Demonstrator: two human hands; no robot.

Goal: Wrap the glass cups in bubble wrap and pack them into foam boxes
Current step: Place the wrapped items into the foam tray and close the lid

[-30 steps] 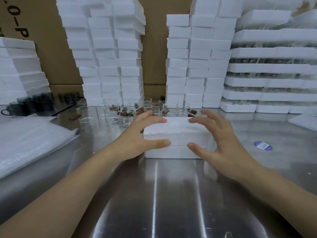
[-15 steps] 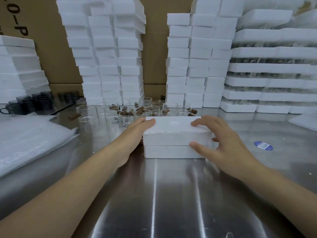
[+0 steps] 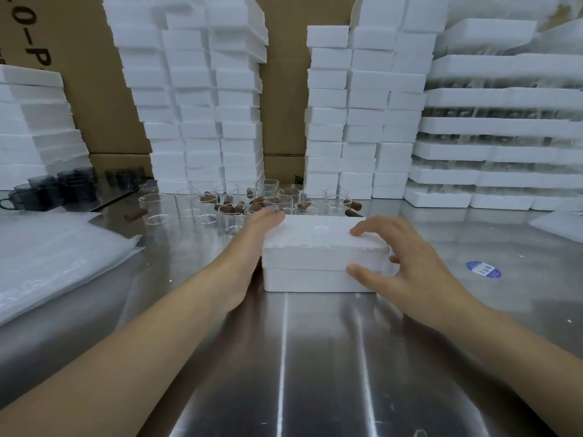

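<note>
Slid off the top of the box, the left hand now presses flat against one end while the right hand pinches the other, likely ready to lift.

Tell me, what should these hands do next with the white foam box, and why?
Probably lift it off the table. The foam box looks closed, lid seated on base; the left hand lies flat against its left end, and the right hand grips the right end, fingers on top, thumb in front. Stacks of like boxes stand behind.
</note>
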